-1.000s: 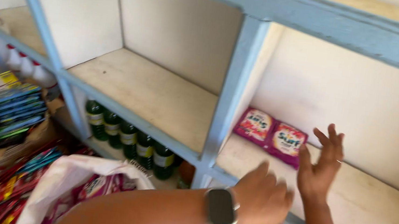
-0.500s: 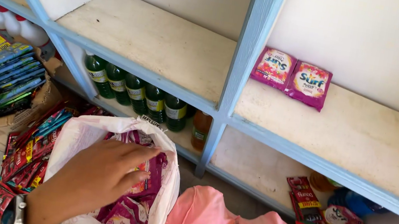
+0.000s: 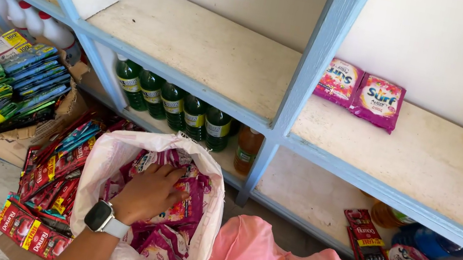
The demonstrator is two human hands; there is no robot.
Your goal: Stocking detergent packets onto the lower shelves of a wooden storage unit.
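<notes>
while the white sack (image 3: 109, 178) is entered from its left, pink sachets (image 3: 183, 207) are touched beneath the left hand (image 3: 147, 192), fingers loosely spread, nothing gripped.

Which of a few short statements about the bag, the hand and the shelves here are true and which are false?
1. The left hand reaches into the white bag of pink packets. True.
2. Two pink packets on the shelf lie side by side. True.
3. The green bottles stand on the same shelf as those two packets. False: they stand one shelf lower.
4. The watch has a black strap. False: the strap is white.
5. The right hand is holding a bottle. False: it is not in view.
</notes>
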